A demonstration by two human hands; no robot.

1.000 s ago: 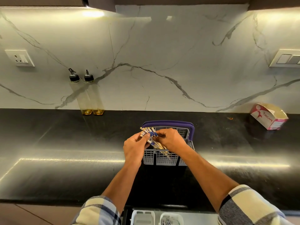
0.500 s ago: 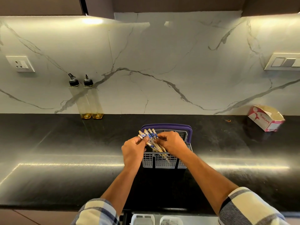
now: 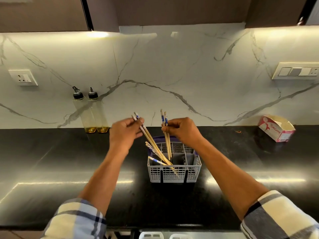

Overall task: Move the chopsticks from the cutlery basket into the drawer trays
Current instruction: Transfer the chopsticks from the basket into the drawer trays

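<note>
A grey cutlery basket [image 3: 174, 175] with a purple handle stands on the black counter. My left hand [image 3: 125, 132] is raised above it and grips a pair of wooden chopsticks [image 3: 151, 144] with blue-patterned tops, slanted, their tips still down in the basket. My right hand [image 3: 183, 131] holds a second pair of chopsticks [image 3: 167, 145] nearly upright, tips just inside the basket. Several more chopsticks [image 3: 156, 160] lean in the basket's left compartment. White drawer trays [image 3: 151, 235] show at the bottom edge, below the counter.
Two oil bottles [image 3: 93, 114] stand against the marble backsplash at the left. A pink and white carton [image 3: 276, 128] lies at the right on the counter [image 3: 51, 161]. Wall sockets sit on both sides.
Both hands were together over the bunch at the basket; they have since parted and risen, each lifting a pair of chopsticks. The camera tilted up slightly.
</note>
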